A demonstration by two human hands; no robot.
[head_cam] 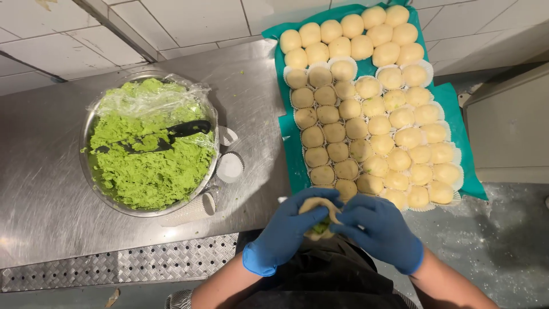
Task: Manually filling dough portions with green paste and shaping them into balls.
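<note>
Hands — left (286, 229) and right (380, 229), both pinching one dough piece (318, 207) | one bowl (86, 143) | one tray (291, 157) — filled balls, too many to count

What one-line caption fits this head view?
Gloved left hand and right hand pinch dough around green filling, beside a bowl of green paste and tray of dough balls.

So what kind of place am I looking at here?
Most likely a commercial kitchen or bakery: a stainless steel counter, white tiled wall, a tray of dough balls in paper cups, and gloved hands, left and right, wrapping dough around green filling.
</note>
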